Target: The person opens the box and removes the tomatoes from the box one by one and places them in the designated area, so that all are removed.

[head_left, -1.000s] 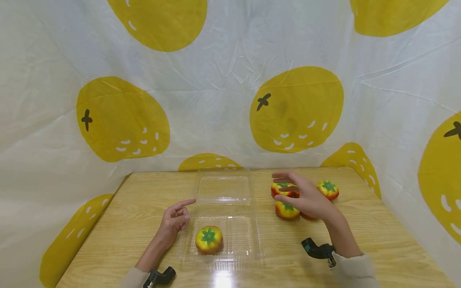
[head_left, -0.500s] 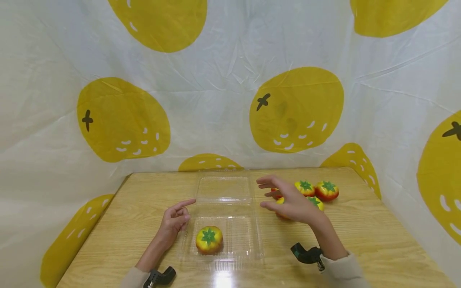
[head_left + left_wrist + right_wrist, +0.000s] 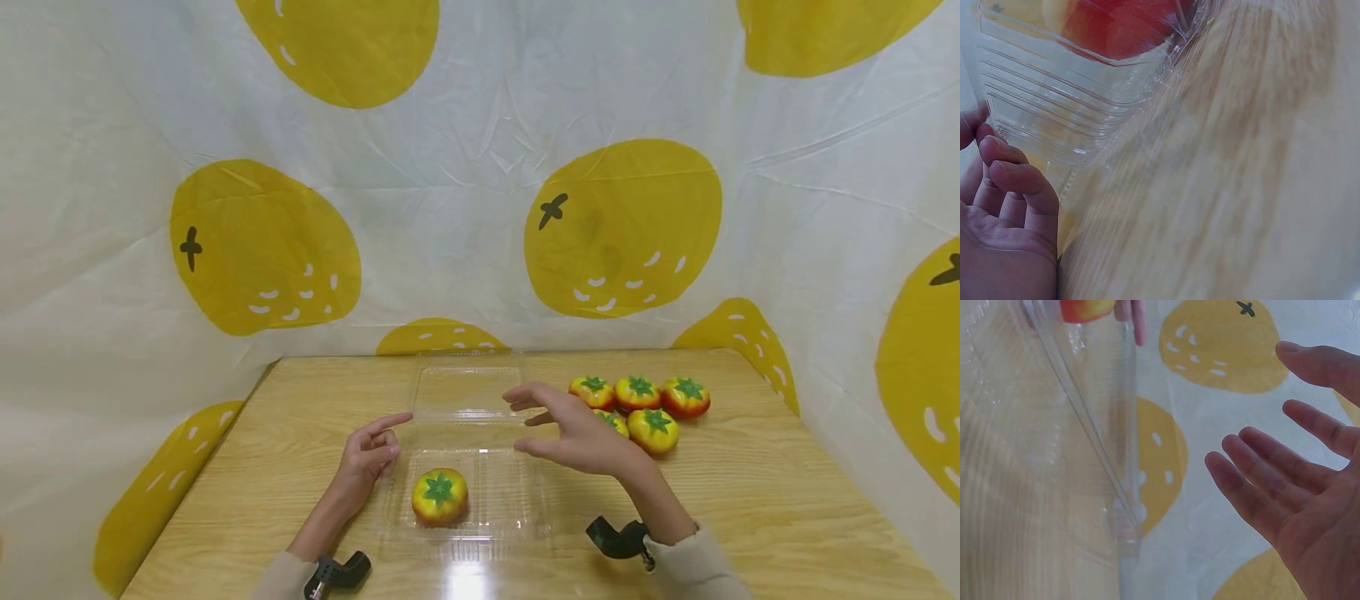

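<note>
A clear plastic clamshell box [image 3: 480, 521] lies with its lid [image 3: 468, 392] folded back on the wooden table. In its tray's left half sits one yellow-red toy fruit [image 3: 440, 497] with a green star-shaped top. My left hand [image 3: 366, 462] is at the box's left side, index finger extended and the other fingers bent; in the left wrist view its fingertips [image 3: 1000, 150] are right at the rim. Over the box's right edge, my right hand [image 3: 585, 433] hovers with thumb and fingers spread and nothing between them, as the right wrist view also shows.
Several matching toy fruits [image 3: 654, 431] are grouped at the back right, partly behind my right hand. A white sheet [image 3: 450, 233] printed with big yellow fruits surrounds the table [image 3: 750, 492] at the back and sides. Each wrist carries a black camera mount [image 3: 617, 537].
My right hand has moved left from over the fruit group to the box's right edge, uncovering more of the fruits. The left hand keeps its place at the box.
</note>
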Action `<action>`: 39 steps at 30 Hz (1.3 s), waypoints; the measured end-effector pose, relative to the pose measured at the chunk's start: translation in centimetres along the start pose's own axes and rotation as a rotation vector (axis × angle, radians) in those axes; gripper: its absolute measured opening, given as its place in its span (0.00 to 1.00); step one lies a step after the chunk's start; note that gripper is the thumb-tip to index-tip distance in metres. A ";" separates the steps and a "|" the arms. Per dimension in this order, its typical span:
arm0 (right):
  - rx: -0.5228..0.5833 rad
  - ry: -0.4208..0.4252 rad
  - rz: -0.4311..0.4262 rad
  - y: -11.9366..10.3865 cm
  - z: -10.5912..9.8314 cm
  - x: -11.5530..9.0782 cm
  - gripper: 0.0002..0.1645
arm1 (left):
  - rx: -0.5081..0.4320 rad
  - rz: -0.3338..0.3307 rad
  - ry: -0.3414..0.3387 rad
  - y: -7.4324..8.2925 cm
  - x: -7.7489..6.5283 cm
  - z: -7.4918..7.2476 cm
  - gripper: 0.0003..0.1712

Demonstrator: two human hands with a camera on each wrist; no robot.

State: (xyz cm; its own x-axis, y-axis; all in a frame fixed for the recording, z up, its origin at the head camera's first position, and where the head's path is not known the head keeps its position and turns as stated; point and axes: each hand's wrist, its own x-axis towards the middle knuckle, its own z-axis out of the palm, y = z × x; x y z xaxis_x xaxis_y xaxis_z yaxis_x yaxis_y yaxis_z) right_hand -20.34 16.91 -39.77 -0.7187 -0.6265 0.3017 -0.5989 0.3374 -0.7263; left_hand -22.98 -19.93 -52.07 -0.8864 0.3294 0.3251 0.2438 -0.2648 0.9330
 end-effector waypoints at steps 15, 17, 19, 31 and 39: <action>-0.038 -0.158 -0.003 -0.6 1.4 2.9 0.35 | 0.015 -0.033 0.036 0.2 0.0 0.1 0.31; -0.035 -0.196 -0.005 -0.7 1.4 3.5 0.36 | 0.015 -0.034 0.036 0.2 0.1 0.1 0.31; -0.034 -0.233 -0.001 -0.8 1.6 4.1 0.37 | 0.013 -0.033 0.034 0.2 0.1 0.1 0.31; -0.031 -0.435 0.087 -1.1 3.2 7.1 0.41 | 0.011 -0.030 0.022 0.1 0.1 0.1 0.31; -0.040 -0.560 0.100 -0.4 4.6 8.3 0.45 | 0.021 -0.037 0.031 0.1 0.0 0.0 0.30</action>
State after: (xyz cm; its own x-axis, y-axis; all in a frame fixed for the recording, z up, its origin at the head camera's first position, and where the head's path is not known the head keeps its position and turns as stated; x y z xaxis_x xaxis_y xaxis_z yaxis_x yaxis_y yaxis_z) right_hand -24.43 8.29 -39.78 -0.4826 -0.8631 -0.1485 -0.5585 0.4339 -0.7069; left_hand -22.92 -19.93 -51.97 -0.9068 0.3102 0.2853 0.2183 -0.2333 0.9476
